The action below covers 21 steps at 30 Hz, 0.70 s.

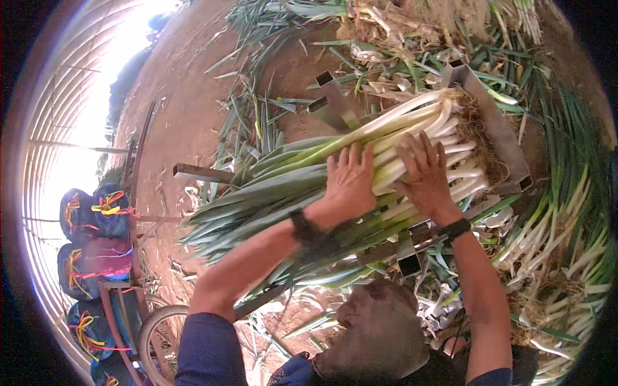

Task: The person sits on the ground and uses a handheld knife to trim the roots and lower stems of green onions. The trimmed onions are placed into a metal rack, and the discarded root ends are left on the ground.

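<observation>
A thick bundle of leeks (pixel 277 186) lies across a metal frame (pixel 496 122), green leaves to the left and white stalks with brown roots to the right. My left hand (pixel 353 180) rests on the bundle where green turns to white, its fingers stretched out over the stalks. Just to its right, my right hand (pixel 425 177) presses on the white stalks with fingers spread and thumb apart. The roots (pixel 479 138) stand close to the upright metal plate at the frame's right end. Parts of the stalks are hidden beneath both hands.
Square-tube posts (pixel 408 262) stick up around the bundle. More leeks (pixel 566 212) are heaped on the right, and loose leaves and roots (pixel 399 45) litter the far ground. At left stands a rusty cart with a wheel (pixel 161 341) and dark blue bundles (pixel 106 257) tied with coloured strings.
</observation>
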{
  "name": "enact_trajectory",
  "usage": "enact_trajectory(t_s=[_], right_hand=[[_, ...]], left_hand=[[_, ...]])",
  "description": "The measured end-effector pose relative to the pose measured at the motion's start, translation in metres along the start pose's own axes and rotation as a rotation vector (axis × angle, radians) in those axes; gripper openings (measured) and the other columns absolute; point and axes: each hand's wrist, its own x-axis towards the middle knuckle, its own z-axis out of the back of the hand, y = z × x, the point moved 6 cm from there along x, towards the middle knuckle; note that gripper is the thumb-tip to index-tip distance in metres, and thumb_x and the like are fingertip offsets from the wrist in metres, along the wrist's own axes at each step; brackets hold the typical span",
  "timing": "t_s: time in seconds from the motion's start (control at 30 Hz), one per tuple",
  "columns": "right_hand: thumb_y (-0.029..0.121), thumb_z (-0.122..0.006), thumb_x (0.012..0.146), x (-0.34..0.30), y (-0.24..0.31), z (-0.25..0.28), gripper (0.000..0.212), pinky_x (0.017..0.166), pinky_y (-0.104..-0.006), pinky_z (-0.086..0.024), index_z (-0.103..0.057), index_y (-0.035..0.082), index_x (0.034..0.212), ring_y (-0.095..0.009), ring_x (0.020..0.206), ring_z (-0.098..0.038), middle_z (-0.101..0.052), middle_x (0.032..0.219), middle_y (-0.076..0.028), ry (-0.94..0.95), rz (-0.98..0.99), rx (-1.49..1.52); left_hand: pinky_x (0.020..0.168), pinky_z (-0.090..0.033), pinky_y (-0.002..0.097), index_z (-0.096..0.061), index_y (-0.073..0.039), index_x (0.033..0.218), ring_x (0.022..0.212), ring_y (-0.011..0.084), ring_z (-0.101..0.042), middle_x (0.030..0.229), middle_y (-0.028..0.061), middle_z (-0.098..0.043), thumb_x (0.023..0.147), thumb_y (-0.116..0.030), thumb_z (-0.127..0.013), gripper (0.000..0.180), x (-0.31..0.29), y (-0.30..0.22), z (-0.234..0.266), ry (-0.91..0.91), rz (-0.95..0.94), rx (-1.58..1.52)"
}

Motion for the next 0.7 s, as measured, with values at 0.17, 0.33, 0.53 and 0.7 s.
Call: enact_trajectory(t_s=[0.17,0.33,0.53,0.7], right_hand=[[0.05,-0.076,0.083,-0.014,-0.004,-0.008,0.092,0.125,-0.0618,-0.015,-0.035,0.022,0.16,-0.035,0.157,-0.015,-0.023,0.169,-0.007,-0.157,0.064,0.021],[0.057,-0.073,0.082,-0.012,-0.004,-0.007,0.093,0.124,-0.0646,-0.014,-0.035,0.021,0.159,-0.037,0.158,-0.016,-0.024,0.17,-0.008,-0.182,0.079,0.025],[0.059,-0.071,0.081,-0.02,-0.008,-0.005,0.092,0.125,-0.064,-0.013,-0.038,0.022,0.158,-0.037,0.158,-0.014,-0.023,0.17,-0.007,-0.168,0.066,0.105],[0.07,-0.064,0.078,-0.027,-0.01,0.0,0.095,0.125,-0.0643,-0.013,-0.04,0.023,0.158,-0.035,0.158,-0.015,-0.03,0.168,-0.006,-0.223,0.077,0.126]], left_hand=[[0.094,-0.052,0.0451,-0.074,-0.006,0.112,0.108,0.0346,-0.068,0.117,0.0174,-0.072,0.085,-0.023,-0.076,0.032,0.005,0.08,0.059,-0.127,0.051,-0.216],[0.079,-0.054,0.047,-0.076,-0.002,0.094,0.087,0.0384,-0.071,0.091,0.0239,-0.072,0.084,-0.026,-0.076,0.026,0.011,0.136,0.024,0.17,0.085,-0.143],[0.083,-0.054,0.0448,-0.073,-0.002,0.112,0.091,0.0348,-0.072,0.094,0.0221,-0.073,0.084,-0.023,-0.075,0.035,0.012,0.14,0.003,0.407,-0.007,-0.406],[0.092,-0.05,0.0423,-0.064,-0.001,0.128,0.102,0.0348,-0.068,0.11,0.0222,-0.071,0.092,-0.018,-0.071,0.041,-0.007,0.12,0.025,0.29,0.018,-0.303]])
